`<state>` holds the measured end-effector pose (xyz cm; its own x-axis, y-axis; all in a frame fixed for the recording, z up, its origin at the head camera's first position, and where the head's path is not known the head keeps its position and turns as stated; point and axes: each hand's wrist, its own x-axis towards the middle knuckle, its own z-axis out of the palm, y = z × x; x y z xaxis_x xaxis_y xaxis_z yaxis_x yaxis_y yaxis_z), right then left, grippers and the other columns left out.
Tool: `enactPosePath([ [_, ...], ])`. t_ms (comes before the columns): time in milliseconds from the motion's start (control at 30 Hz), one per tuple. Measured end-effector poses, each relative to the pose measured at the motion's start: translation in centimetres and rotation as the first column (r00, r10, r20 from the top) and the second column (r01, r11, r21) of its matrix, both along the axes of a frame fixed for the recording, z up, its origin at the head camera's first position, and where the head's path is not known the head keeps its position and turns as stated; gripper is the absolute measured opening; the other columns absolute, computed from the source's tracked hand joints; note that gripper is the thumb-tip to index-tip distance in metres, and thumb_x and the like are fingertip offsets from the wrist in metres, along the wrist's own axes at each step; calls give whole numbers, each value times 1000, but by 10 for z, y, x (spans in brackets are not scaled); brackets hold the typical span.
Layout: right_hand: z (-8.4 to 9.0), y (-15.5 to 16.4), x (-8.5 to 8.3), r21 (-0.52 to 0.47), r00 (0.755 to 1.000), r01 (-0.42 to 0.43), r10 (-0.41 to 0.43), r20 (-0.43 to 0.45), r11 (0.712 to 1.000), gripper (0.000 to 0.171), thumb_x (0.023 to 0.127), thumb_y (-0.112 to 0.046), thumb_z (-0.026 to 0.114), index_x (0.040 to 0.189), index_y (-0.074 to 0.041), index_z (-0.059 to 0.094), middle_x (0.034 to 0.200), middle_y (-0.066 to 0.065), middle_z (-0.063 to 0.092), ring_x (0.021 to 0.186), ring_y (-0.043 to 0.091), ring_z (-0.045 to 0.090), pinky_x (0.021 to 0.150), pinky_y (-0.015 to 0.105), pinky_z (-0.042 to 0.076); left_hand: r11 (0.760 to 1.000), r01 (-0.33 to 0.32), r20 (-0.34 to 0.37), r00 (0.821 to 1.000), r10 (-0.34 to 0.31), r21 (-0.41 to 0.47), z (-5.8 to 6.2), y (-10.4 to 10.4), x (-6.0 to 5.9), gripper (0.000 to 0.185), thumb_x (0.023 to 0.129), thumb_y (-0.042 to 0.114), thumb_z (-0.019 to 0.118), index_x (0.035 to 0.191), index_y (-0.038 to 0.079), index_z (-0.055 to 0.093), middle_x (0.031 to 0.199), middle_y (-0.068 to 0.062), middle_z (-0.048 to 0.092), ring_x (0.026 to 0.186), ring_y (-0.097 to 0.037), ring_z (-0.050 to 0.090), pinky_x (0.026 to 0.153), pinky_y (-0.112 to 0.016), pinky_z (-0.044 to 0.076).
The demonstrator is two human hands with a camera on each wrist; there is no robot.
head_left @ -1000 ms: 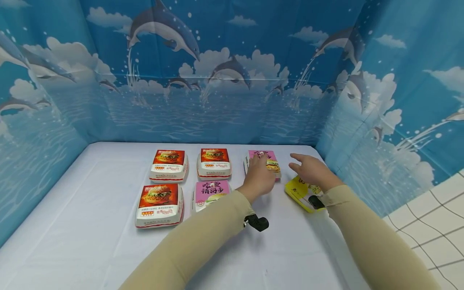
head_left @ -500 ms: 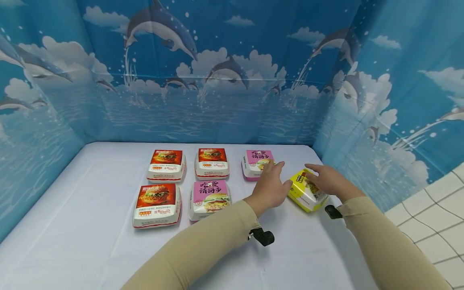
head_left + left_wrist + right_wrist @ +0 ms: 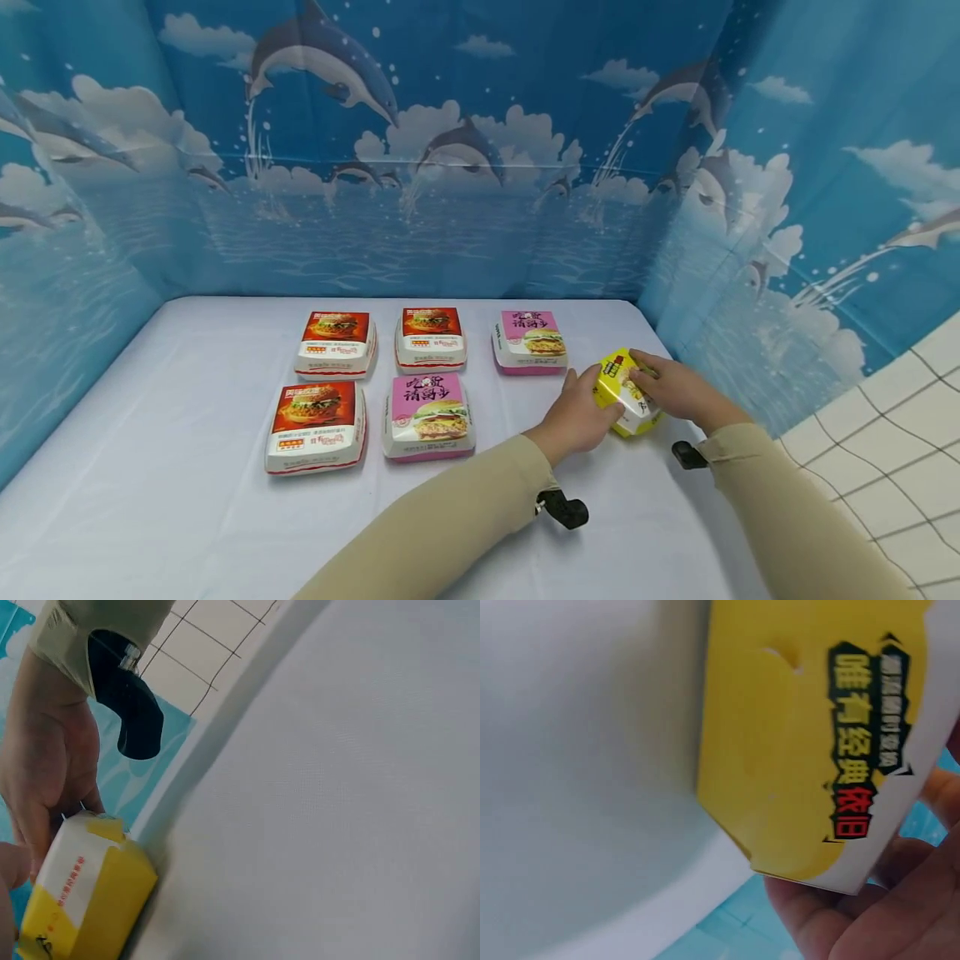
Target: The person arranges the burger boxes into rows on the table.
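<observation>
Both hands, left (image 3: 581,414) and right (image 3: 675,390), clasp the tilted yellow box (image 3: 624,392) from opposite sides, lifting one edge off the worktop (image 3: 187,517).

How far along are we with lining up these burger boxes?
Five boxes sit in rows on the white table: three red boxes and two pink boxes. In hand: both the left hand and right hand grip the yellow box, tilted. Left: the yellow box is not yet in the gap beside the front pink one.
</observation>
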<state>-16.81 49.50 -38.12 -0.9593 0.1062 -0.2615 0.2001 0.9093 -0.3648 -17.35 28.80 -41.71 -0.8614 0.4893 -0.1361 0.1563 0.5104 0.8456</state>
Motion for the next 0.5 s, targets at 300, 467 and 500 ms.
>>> enactPosePath([
  [300,-12,-4,4,-35,999,8,-10,-50,999,73,113,-52,36,168,-7,19,164,36,31,142,53,42,112,69,41,990,-142,50,989,141,4,-11,19,9,82,91,61,74,161,44,34,177,-3,16,149,-30,47,112,-50,52],
  [467,-16,-5,7,-55,997,6,-10,-79,998,72,114,-51,34,168,-7,18,165,36,30,141,53,43,110,68,42,984,-173,-13,985,173,-48,-11,23,14,83,91,59,75,161,42,34,175,-5,19,142,-29,53,108,-46,56],
  [500,-16,-5,8,-57,997,5,-9,-83,998,72,114,-51,33,168,-7,18,165,36,29,142,54,42,111,68,41,983,-176,-15,984,176,-52,-10,23,15,83,91,59,75,161,42,35,175,-5,21,142,-29,54,108,-45,56],
])
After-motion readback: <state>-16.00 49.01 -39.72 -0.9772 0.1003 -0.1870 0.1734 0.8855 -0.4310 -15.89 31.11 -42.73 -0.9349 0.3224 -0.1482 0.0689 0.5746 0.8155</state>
